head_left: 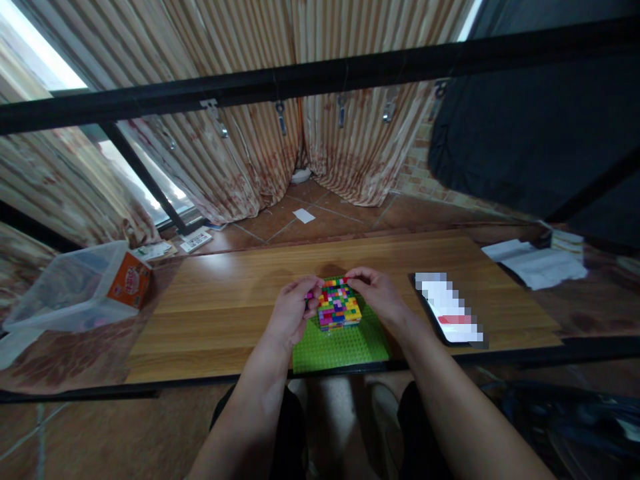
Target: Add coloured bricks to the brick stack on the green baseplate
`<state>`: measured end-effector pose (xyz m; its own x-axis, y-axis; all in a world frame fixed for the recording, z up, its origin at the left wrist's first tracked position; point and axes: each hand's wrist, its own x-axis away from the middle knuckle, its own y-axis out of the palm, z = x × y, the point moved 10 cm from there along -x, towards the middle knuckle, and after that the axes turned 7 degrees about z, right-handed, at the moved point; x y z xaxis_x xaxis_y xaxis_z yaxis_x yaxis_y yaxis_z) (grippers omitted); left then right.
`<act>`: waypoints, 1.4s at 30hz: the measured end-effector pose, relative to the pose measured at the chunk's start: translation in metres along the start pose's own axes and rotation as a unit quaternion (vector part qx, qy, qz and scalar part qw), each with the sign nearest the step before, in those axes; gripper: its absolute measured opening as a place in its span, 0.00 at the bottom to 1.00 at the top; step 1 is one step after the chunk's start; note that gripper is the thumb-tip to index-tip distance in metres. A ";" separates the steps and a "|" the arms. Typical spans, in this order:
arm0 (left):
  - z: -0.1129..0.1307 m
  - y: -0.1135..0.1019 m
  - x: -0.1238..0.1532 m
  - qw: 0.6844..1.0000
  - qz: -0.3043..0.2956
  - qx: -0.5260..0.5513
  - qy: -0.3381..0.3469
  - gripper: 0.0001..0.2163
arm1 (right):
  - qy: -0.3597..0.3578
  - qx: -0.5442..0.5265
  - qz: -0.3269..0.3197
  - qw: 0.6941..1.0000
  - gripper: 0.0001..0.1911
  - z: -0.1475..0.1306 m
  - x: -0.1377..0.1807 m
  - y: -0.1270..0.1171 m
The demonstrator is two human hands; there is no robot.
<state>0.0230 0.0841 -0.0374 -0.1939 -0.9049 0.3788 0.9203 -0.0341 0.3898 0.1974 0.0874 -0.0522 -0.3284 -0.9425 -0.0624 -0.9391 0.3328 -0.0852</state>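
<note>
A many-coloured block built of small toy bricks (340, 313) sits on a green studded baseplate (345, 350) near the table's front edge. My left hand (293, 307) is closed at the block's left side, and a small purple toy brick (309, 295) shows between its fingers. At the far right corner of the block, the thumb and forefinger of my right hand (377, 292) pinch a red toy brick (345, 281). A row of coloured bricks runs along the far edge between both hands' fingertips. My fingers partly hide the block's far corners.
A phone (445, 310) with a blurred screen lies on the wooden table (210, 313) to the right. Beyond the table's left end stands a clear plastic bin (75, 287) with an orange label. White papers (535, 263) lie off the right end. A black bar (310, 77) with hanging clips crosses above.
</note>
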 end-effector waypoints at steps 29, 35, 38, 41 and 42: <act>-0.009 0.003 -0.002 1.000 -0.008 -0.009 0.001 0.12 | -0.006 0.041 -0.017 0.999 0.10 -0.002 -0.002 0.000; -0.009 0.004 -0.001 1.000 -0.019 -0.019 0.000 0.15 | -0.027 0.007 -0.003 1.000 0.12 -0.003 0.003 -0.004; -0.008 0.003 -0.001 1.000 -0.013 -0.020 0.001 0.15 | -0.040 0.003 0.050 0.998 0.16 -0.012 0.005 -0.022; -0.008 0.004 -0.001 1.000 -0.017 -0.021 -0.002 0.16 | -0.046 -0.004 0.101 0.994 0.14 -0.025 0.009 -0.037; -0.008 0.005 0.000 1.000 -0.021 -0.020 -0.004 0.16 | -0.049 -0.007 0.106 0.993 0.13 -0.030 0.011 -0.038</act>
<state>0.0305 0.0807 -0.0418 -0.2357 -0.8987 0.3699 0.9243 -0.0897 0.3710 0.2264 0.0633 -0.0201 -0.5083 -0.8435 -0.1737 -0.8513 0.5226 -0.0464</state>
